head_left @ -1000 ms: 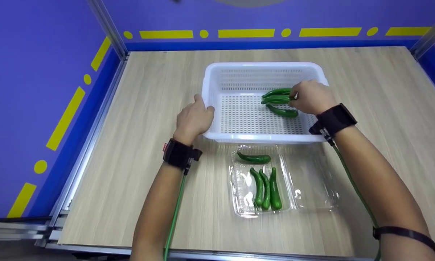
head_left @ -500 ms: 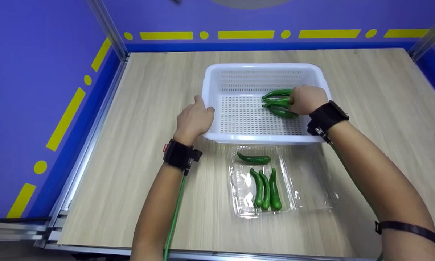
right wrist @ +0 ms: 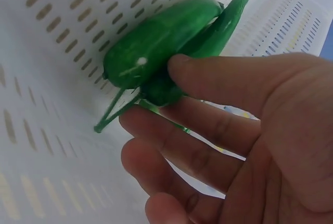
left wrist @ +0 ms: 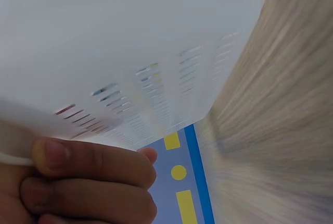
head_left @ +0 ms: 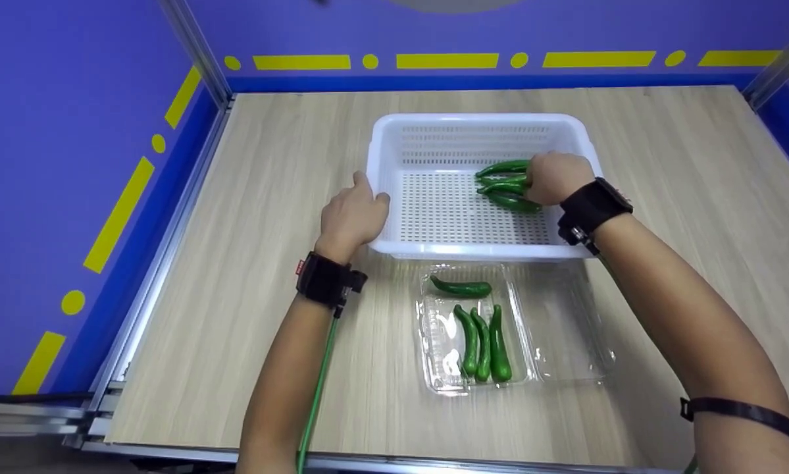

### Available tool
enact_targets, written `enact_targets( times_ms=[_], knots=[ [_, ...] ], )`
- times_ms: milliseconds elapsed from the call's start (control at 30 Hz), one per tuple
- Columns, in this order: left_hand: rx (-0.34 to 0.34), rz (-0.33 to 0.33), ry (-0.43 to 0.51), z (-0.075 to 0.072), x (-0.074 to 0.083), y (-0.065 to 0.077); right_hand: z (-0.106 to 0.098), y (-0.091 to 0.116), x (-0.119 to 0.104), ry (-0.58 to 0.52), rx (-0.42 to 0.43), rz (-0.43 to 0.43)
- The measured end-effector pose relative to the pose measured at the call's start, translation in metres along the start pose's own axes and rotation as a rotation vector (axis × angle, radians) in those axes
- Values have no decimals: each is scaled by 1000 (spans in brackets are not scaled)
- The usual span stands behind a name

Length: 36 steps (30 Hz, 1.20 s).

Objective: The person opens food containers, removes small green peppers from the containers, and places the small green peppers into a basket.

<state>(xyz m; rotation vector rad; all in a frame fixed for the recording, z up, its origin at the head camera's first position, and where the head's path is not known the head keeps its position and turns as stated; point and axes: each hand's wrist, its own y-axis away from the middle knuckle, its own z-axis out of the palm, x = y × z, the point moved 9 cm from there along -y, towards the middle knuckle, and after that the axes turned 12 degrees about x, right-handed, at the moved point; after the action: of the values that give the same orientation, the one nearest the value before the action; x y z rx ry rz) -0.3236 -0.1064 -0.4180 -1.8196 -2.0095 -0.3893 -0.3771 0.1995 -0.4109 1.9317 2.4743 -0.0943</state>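
Note:
My left hand (head_left: 353,212) grips the left rim of a white perforated plastic basket (head_left: 480,251); in the left wrist view its fingers (left wrist: 99,164) curl under that rim. Inside the basket, toward its right side, my right hand (head_left: 557,178) pinches a green chili pepper (right wrist: 221,34) between thumb and fingers. A second chili pepper (right wrist: 161,39) lies right beside it in the right wrist view. In the head view, another pepper (head_left: 503,169) shows on the far side of the hand and one (head_left: 512,202) on the near side. The hand hides the peppers' right ends.
In front of the basket lies an opened clear plastic clamshell box (head_left: 437,385), its lid (head_left: 565,329) folded out to the right. One chili pepper (head_left: 461,288) lies crosswise in it, and three (head_left: 483,345) lie lengthwise. Blue walls border the wood-grain table (head_left: 269,164).
My right hand has reached lower into the basket and closed around a chili pepper, which has shifted toward the nearest pepper. My left hand stays on the basket rim.

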Motion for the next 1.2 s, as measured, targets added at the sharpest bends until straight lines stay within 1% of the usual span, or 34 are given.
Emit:
enact_targets(
  times_ms=[200, 300, 500, 600, 700, 867, 967, 1033, 1100, 1167, 1200],
  knots=[
    [-6, -6, 2, 0, -1, -1, -1, -1, 1, -19, 4, -6],
    [-5, -3, 2, -1, 0, -1, -5, 1, 1, -49, 25, -10],
    [-11, 4, 3, -3, 3, -2, -22, 2, 4, -94, 90, -17],
    [-15, -1, -4, -3, 2, -2, -29, 4, 3, -122, 92, -16],
    [-27, -6, -2, 0, 1, 0, -34, 7, 3, -147, 99, -2],
    [2, -1, 27, -1, 6, -6, -54, 6, 6, -189, 134, 5],
    [14, -1, 58, 3, 4, -4, -62, 9, 4, -218, 162, -12],
    [6, -9, 61, 5, 1, -1, -65, 12, -1, -265, 174, -25],
    [-1, -17, 42, 5, -2, 0, -68, 18, -7, -324, 194, -41],
    [4, -14, 20, 0, -2, -2, -75, 26, -13, -393, 215, -47],
    [12, -3, 13, -3, 0, -4, -80, 30, -14, -423, 234, -46]
  ],
)
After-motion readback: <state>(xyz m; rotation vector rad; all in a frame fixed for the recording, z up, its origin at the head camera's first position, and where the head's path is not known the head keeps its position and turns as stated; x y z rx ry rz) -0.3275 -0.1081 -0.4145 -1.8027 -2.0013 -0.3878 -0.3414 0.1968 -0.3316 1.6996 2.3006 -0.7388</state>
